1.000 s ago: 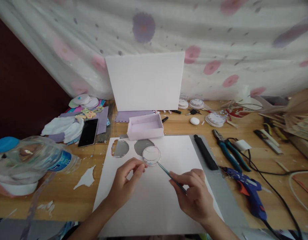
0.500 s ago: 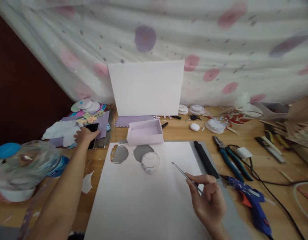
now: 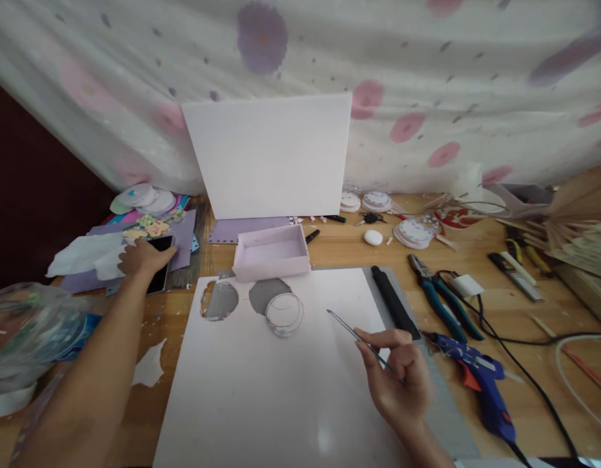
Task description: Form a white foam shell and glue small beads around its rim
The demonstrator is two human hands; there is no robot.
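Over the large white sheet [image 3: 251, 403], the right hand [image 3: 400, 374] pinches a slim teal metal tool [image 3: 343, 322]; at the left of the wooden worktop [image 3: 346, 252], the left hand [image 3: 141, 257], thumb and fingers apart, seemingly touches a black rectangular phone [image 3: 158, 282].

Your wooden table [image 3: 342, 252] carries a grey mat [image 3: 444, 409], mostly covered by a white sheet [image 3: 242, 390] with round cutouts near its far edge. Behind it, a white panel [image 3: 273, 156] stands upright. Between your panel and the mat are a purple sheet [image 3: 232, 231] and a black marker [image 3: 312, 236]. Farther right lie your keys [image 3: 373, 219], a smooth white oval object [image 3: 373, 238] and a stack of patterned discs [image 3: 413, 234]. To the right of your mat are teal-handled pliers [image 3: 429, 292], a white adapter [image 3: 466, 285], a blue glue gun [image 3: 490, 383] and a utility knife [image 3: 517, 278]. A torn white scrap [image 3: 151, 365] lies on the left.
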